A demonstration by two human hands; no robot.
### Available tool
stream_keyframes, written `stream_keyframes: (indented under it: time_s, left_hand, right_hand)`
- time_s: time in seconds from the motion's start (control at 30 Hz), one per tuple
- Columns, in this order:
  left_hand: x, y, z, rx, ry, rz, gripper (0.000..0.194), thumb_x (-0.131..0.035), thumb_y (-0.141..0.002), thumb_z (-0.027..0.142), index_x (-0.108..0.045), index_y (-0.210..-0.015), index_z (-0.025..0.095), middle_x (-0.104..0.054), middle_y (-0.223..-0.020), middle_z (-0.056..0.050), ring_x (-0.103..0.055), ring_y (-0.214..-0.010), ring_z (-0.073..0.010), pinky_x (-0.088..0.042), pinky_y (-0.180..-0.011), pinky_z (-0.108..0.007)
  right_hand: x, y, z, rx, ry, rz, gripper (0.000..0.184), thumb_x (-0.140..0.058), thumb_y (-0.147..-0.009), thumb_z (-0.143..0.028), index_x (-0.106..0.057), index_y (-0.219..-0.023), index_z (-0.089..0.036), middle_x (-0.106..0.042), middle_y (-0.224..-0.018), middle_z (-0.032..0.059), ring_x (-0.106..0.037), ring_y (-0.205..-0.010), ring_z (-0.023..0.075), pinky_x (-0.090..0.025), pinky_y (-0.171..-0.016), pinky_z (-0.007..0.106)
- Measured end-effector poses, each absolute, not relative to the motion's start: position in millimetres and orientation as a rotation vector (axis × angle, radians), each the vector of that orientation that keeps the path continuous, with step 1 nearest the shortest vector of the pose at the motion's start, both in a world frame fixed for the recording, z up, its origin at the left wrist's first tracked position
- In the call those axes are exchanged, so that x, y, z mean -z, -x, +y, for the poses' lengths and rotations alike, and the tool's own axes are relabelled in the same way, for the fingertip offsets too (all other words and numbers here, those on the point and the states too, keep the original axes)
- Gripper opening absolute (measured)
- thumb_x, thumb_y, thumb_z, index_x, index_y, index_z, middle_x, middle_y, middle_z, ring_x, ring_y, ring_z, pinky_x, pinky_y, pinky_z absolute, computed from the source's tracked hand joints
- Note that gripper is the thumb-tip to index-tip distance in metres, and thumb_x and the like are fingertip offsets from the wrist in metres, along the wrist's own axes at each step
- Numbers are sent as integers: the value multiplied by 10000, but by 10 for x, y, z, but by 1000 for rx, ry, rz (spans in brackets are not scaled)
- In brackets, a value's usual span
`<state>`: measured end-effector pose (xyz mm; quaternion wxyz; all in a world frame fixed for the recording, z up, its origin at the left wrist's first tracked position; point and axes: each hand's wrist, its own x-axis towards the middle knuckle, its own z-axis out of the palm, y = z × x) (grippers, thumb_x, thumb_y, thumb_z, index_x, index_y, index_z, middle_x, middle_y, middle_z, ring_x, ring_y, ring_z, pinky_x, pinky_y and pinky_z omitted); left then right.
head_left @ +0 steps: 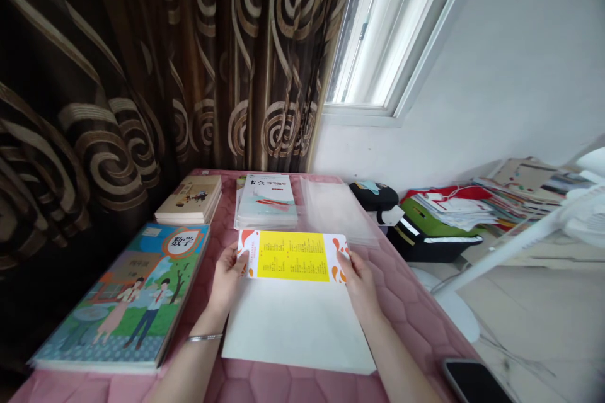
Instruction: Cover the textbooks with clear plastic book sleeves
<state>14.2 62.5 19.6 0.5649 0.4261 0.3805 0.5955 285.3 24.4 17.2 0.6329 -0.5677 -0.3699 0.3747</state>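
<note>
My left hand [227, 276] and my right hand [358, 278] each pinch one side of a large white sheet [297, 327] lying on the pink quilted table [416, 302]. The sheet's top edge is folded toward me, showing a yellow printed panel [293, 255] with orange and white corners. Both thumbs press on that folded flap. A metal bracelet [204, 337] is on my left wrist.
A colourful textbook [127, 299] lies at the left, a smaller book stack [190, 199] behind it. A stack of workbooks [266, 201] and clear plastic covers [336, 209] sit behind the sheet. A phone [475, 381] lies at the near right corner. Piled books and bags [454, 214] clutter the right.
</note>
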Motion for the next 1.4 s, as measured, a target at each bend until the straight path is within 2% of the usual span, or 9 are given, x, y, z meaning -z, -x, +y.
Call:
stream_keyframes:
  time_s: [0.1, 0.2, 0.37, 0.57, 0.77, 0.9, 1.13, 1.27, 1.4]
  left_hand:
    - [-177, -146, 640, -1423, -1011, 919, 533, -776, -691, 471, -609, -1091, 160, -748, -983, -108, -716, -827, -239, -551, -707, -328]
    - [-174, -145, 647, -1422, -1004, 936, 555, -785, -669, 493, -607, -1075, 158, -751, -951, -103, -716, -808, -243, -550, -695, -332]
    - [-188, -117, 617, -1429, -986, 1001, 518, -771, -672, 507, -610, -1045, 185, -734, -1043, -97, -700, -916, -257, -545, -768, -333]
    - [-255, -123, 581, -1406, -997, 916, 534, -801, -650, 443, -600, -1071, 184, -734, -1034, -94, -698, -907, -251, -538, -770, -337]
    - [-206, -132, 640, -1443, -1022, 929, 514, -801, -661, 465, -620, -1033, 160, -745, -963, -96, -696, -843, -223, -520, -760, -323]
    - [-205, -130, 643, -1451, -1016, 932, 510, -806, -650, 473, -613, -1005, 162, -747, -919, -83, -695, -810, -218, -522, -738, -318]
    - [-308, -120, 542, -1430, -1004, 984, 462, -811, -624, 438, -627, -966, 189, -733, -1034, -81, -680, -955, -255, -515, -836, -344]
    - [-314, -121, 542, -1422, -1006, 934, 480, -820, -622, 414, -634, -994, 175, -738, -999, -85, -689, -908, -246, -516, -842, -369]
    - [-286, -136, 576, -1446, -1015, 924, 484, -822, -629, 438, -642, -985, 162, -745, -959, -92, -691, -880, -235, -515, -825, -359]
  right_hand:
    - [-240, -2823, 209, -936, 1209, -765, 428, -791, -611, -545, -673, -879, -234, -725, -757, 15, -697, -734, 258, -539, -616, 320]
    - [-279, -2795, 193, -982, 1177, -741, 447, -813, -585, -538, -670, -877, -231, -728, -757, 23, -700, -714, 276, -542, -592, 337]
    - [-220, -2796, 225, -950, 1221, -802, 471, -768, -640, -597, -658, -879, -206, -734, -775, 55, -700, -722, 285, -543, -589, 345]
    - [-144, -2831, 253, -859, 1277, -855, 473, -734, -679, -615, -643, -902, -208, -734, -795, 52, -693, -756, 267, -538, -615, 327]
    - [-226, -2809, 212, -932, 1196, -792, 451, -782, -603, -582, -648, -854, -231, -735, -808, 26, -692, -719, 263, -535, -610, 323]
    - [-187, -2837, 232, -900, 1234, -854, 449, -762, -626, -598, -653, -851, -224, -730, -799, 25, -677, -722, 249, -519, -630, 319]
    - [-22, -2924, 289, -737, 1367, -947, 466, -697, -671, -664, -658, -813, -221, -692, -685, 8, -619, -639, 211, -462, -572, 287]
    - [-34, -2928, 290, -725, 1363, -952, 442, -706, -666, -651, -658, -789, -229, -683, -667, -5, -614, -633, 209, -461, -581, 289]
    - [-120, -2892, 252, -804, 1299, -918, 418, -719, -669, -618, -656, -822, -234, -708, -736, 2, -642, -678, 224, -479, -602, 297]
